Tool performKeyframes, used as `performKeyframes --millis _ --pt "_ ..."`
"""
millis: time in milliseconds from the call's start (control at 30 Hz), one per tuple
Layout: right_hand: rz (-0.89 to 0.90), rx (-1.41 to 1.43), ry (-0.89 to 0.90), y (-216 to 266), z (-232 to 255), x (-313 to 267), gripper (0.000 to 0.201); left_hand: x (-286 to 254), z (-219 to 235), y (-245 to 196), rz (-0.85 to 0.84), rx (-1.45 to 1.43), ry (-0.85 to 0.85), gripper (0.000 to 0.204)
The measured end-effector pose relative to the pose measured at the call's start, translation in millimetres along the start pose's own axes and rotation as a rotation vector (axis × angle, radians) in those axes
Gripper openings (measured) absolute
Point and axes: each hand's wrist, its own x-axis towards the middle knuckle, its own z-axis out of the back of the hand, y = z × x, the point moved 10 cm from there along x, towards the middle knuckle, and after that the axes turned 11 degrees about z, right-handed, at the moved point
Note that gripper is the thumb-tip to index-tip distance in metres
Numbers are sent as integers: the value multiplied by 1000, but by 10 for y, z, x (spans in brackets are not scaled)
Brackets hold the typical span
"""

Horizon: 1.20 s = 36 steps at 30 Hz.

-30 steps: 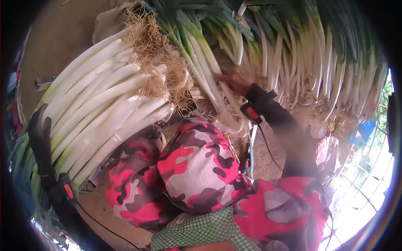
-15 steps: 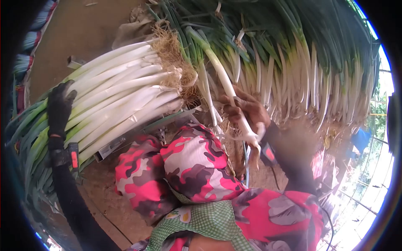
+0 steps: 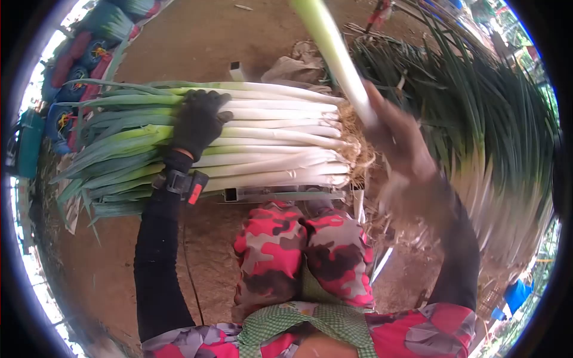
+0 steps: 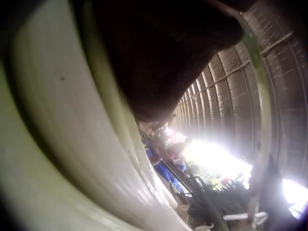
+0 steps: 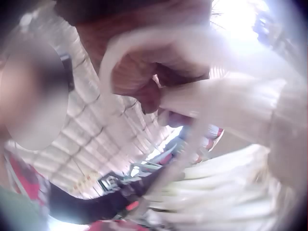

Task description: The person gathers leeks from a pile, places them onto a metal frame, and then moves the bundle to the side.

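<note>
A row of leeks (image 3: 280, 140) lies side by side across a metal frame (image 3: 286, 196), green leaves to the left and roots to the right. My gloved left hand (image 3: 200, 122) rests over them where white turns to green. In the left wrist view, pale stalks (image 4: 72, 106) run close beside that hand (image 4: 163, 53), which is dark there. My bare right hand (image 3: 401, 134), blurred, grips a single leek (image 3: 339, 56) near its root end, above the row's roots. The right wrist view shows curled fingers (image 5: 137, 72) around its white stalk (image 5: 231, 103).
To the right lies a large heap of leeks (image 3: 477, 137), leaves pointing away. A crumpled sack (image 3: 295, 67) lies behind the row. Wrapped bundles (image 3: 113, 24) stand at the back left. My knees (image 3: 268, 256) are just before the frame.
My right hand took a leek from beside the heap, lifted it and carried it up towards the row's root end. The left hand stays on the row. The view has turned and shifted.
</note>
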Motion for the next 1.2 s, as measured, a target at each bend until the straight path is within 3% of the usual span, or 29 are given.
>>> performKeyframes --millis 33,100,133,200,233,267,300,367,400,433,500,533,633,667,700,767,800,833,867,900,933,967,1000,1033,1067,1200 --pt "159 -125 -21 19 -62 361 62 -6 15 12 7 -4 -25 41" --pt "315 -219 -11 -220 -350 811 61 -25 20 23 10 -11 -63 41" --pt "381 -423 63 -417 -640 921 61 -21 8 32 33 16 -41 41" --pt "382 -549 238 -965 -1319 918 63 -37 29 15 106 61 25 42" --pt "360 -580 329 -1006 -1586 914 64 -42 37 32 139 82 57 42" --pt "332 -548 357 -1069 -1663 916 65 -44 119 -44 35 68 -10 37" --pt "158 -250 340 -1247 -1582 860 64 2 176 -11 19 -73 15 36" --pt "114 -100 328 -1400 -1579 782 63 39 314 122 0 -362 78 33" --pt "89 -21 319 -1436 -1583 702 63 107 360 247 10 -354 38 28" --pt "90 -18 311 -1456 -1604 669 64 212 639 237 70 -208 -64 26" --pt "98 -25 293 -1526 -1604 655 67 267 496 369 -180 294 -198 30" --pt "75 -45 299 -1569 -1607 611 64 245 435 480 -151 301 -153 33" --pt "359 -353 255 -1587 -1405 348 65 211 216 613 -85 227 43 40" --pt "220 -257 228 -1620 -1170 175 57 178 244 567 -108 198 59 41" --pt "81 -187 189 -1655 -832 38 48 157 279 502 -153 219 -27 40" --pt "-42 -181 -100 -1704 -45 -412 37 252 148 516 -206 182 3 41" --pt "-63 -349 -254 -1744 313 -745 32 302 25 590 -197 210 31 44" --pt "-260 -348 -445 -1979 528 -1198 22 341 -84 599 -164 228 73 45" --pt "-421 -395 -532 -2262 466 -1720 14 286 -100 686 -125 257 109 45" --pt "-745 -486 -398 -2720 212 -2314 17 295 -127 751 -85 287 143 46" --pt "-849 -598 54 -2919 -208 -2617 25 311 -153 779 -97 293 143 46" --pt "-737 -501 135 -3137 -684 -3148 27 276 -214 852 -106 297 143 47" --pt "-753 -556 55 -3335 -1027 -3614 32 269 -265 875 -112 304 144 47" --pt "-1205 -281 266 -3260 -1228 -3845 45 269 -274 858 -128 319 126 46" --pt "-1244 -359 182 -3207 -1357 -3959 56 249 -274 842 -143 337 116 46" --pt "-1291 -358 -53 -3228 -1493 -4205 54 226 -184 558 -221 446 84 46"
